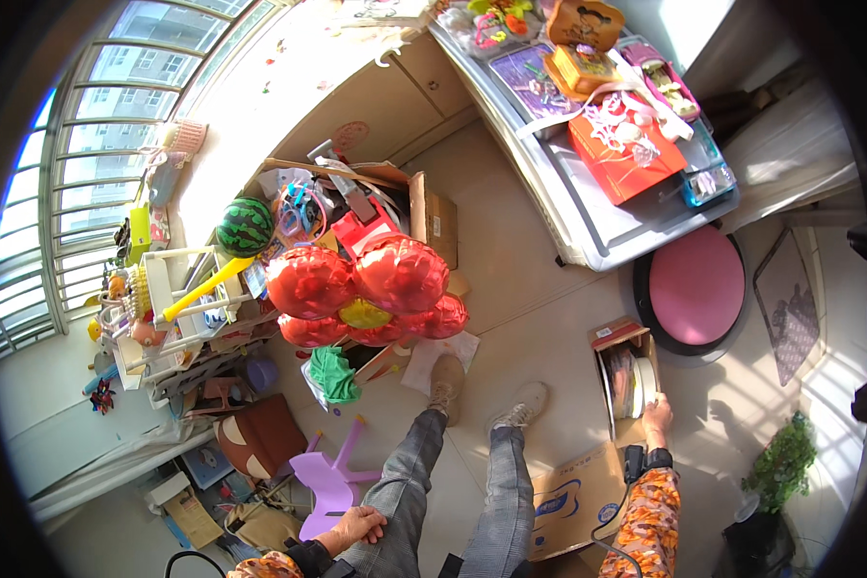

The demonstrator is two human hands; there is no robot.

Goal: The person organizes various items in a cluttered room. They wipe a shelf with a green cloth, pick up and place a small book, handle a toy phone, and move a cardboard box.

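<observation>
At the lower right, my right hand (pixel 657 417) touches the near edge of a small open cardboard box (pixel 619 329); whether its fingers grip the box or something in it cannot be made out. White round rolls or discs (pixel 643 386) and flat packets (pixel 622 379) fill that box. Below it lies a larger flattened cardboard carton (pixel 578 498) with blue print. My left hand (pixel 363 524) rests on my left thigh, its fingers curled, with a thin dark object (pixel 335 514) by the knuckles. A purple plastic chair (pixel 329 484) stands beside that hand.
Red foil balloons (pixel 401 282) front a cardboard box (pixel 417 209) of toys, beside a watermelon-patterned ball (pixel 245 227). A grey table (pixel 600 249) with trinkets and a red box (pixel 621 170) stands upper right, near a pink round stool (pixel 697 285). A green plant (pixel 784 462) is lower right.
</observation>
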